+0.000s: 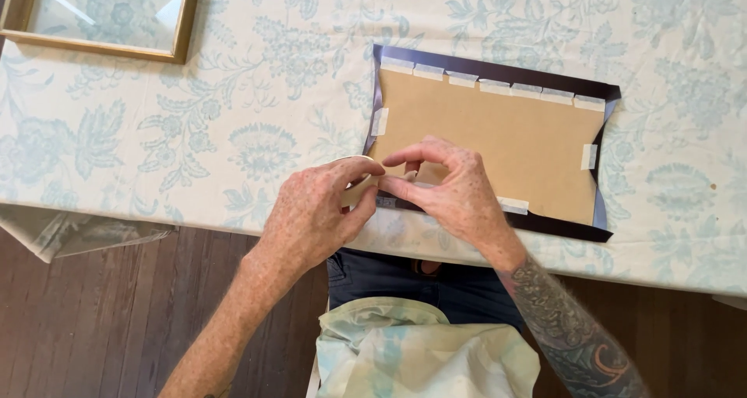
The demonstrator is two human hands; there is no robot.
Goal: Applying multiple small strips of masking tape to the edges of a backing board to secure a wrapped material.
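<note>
Brown backing board (482, 145) on a dark sheet (545, 227), near the table's front edge.
Seven tape strips (494, 87) line its top edge, with single pieces elsewhere. Left hand (311, 215) and right hand (451, 192) pinch tape at the bottom-left corner, fingers narrowed. One gilt frame (101, 48) lies far left on the floral tablecloth (233, 118).

No packages, labels, signs or screens show in this view.
</note>
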